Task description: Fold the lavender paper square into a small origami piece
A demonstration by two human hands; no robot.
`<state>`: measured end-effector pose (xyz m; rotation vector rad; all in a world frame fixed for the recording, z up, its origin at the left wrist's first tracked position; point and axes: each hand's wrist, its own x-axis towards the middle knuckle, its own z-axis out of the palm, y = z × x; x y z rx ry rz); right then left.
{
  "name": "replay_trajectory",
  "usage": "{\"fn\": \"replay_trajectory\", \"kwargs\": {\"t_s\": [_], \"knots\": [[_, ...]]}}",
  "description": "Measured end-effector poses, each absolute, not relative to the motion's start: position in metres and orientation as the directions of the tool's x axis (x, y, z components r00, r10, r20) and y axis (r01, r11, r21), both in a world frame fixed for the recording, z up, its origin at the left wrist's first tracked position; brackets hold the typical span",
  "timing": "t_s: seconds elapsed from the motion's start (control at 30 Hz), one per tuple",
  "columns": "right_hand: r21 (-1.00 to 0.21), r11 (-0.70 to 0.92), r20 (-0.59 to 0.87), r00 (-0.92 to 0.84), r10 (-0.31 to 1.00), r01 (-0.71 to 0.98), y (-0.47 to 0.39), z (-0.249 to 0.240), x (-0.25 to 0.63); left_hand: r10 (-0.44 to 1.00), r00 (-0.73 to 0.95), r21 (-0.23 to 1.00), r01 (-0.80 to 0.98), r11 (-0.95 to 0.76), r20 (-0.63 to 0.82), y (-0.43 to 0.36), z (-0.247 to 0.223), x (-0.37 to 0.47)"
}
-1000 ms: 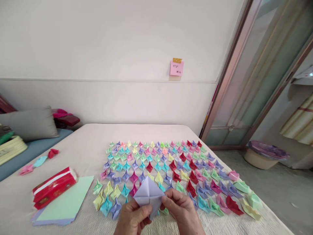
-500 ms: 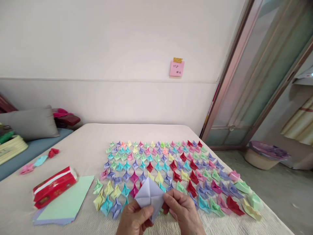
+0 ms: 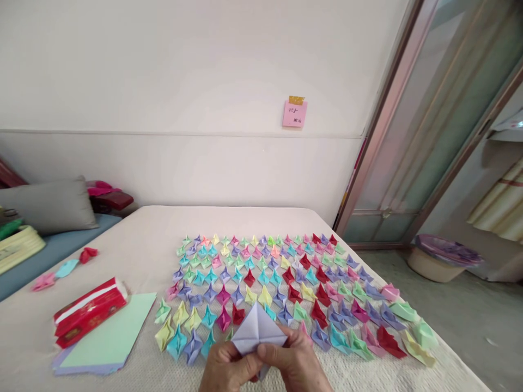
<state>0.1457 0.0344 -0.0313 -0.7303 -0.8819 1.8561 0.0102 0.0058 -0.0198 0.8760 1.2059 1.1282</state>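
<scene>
A folded lavender paper square, creased down the middle, is held up in front of me with one corner pointing away. My left hand pinches its left side, thumb on top. On the right side, my right hand grips it too, its thumb pressing near the centre. The lower corner is partly covered by both thumbs. Just beyond the hands, rows of small folded paper boats in many colours spread over the cloth-covered table.
At left, a red tissue pack rests on a stack of green and lavender paper sheets. Several folded pieces lie farther left. A pink note is taped to the wall. A lined bin stands on the floor at right.
The lavender paper has tipped and come slightly lower and to the right. My right thumb has moved from its right corner onto its face, closer to my left thumb.
</scene>
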Motion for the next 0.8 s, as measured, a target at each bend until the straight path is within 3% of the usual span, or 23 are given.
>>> {"fn": "replay_trajectory", "kwargs": {"t_s": [0.4,0.6,0.8], "knots": [[-0.788,-0.280,-0.167,-0.247,0.954,-0.549,0.033,-0.052,0.140,0.967,0.042,0.929,-0.270,0.255,-0.253,0.007,-0.030,0.012],[-0.786,-0.260,-0.206,-0.159,0.966,-0.562,0.033,-0.059,0.139,0.968,0.043,0.958,-0.139,0.251,-0.247,0.006,-0.025,0.013],[-0.834,-0.231,-0.217,-0.087,0.972,-0.501,0.033,-0.058,0.142,0.978,-0.081,0.945,-0.286,0.161,-0.191,0.006,-0.020,0.011]]}}
